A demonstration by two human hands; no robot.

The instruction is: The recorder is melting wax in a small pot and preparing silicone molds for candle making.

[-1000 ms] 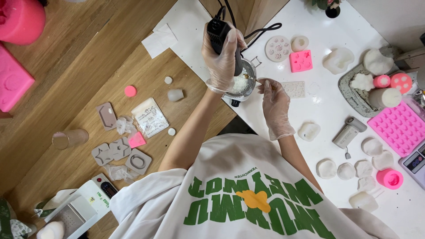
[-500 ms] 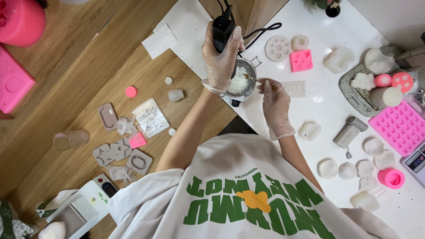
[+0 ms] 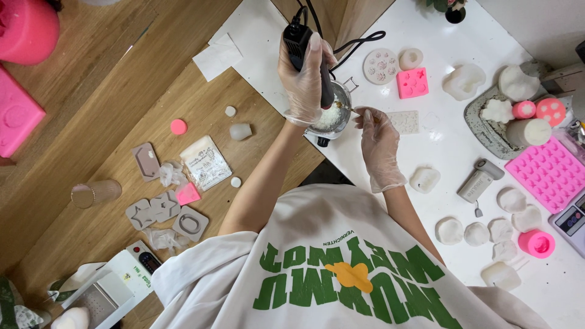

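My left hand (image 3: 304, 82), in a clear glove, grips a black corded heat tool (image 3: 298, 40) and points it down into a small metal pot (image 3: 339, 123) of white flakes (image 3: 329, 117). The pot stands at the edge of the white table (image 3: 439, 152). My right hand (image 3: 379, 146), also gloved, pinches a thin stick (image 3: 342, 107) whose tip reaches over the pot's rim into the flakes. The tool's nozzle is hidden behind my left hand.
Pink silicone moulds (image 3: 413, 83) (image 3: 548, 173), white wax shapes (image 3: 464, 80) and a grey tray (image 3: 487, 131) lie on the right. A scale (image 3: 573, 222) sits at the far right. Grey moulds (image 3: 166, 213), small packets (image 3: 206, 161) and a clear cup (image 3: 96, 192) lie on the wooden surface at the left.
My left hand has shifted the heat tool slightly over the pot, first tilting it right, then back left. My right hand and the stick have stayed almost still.
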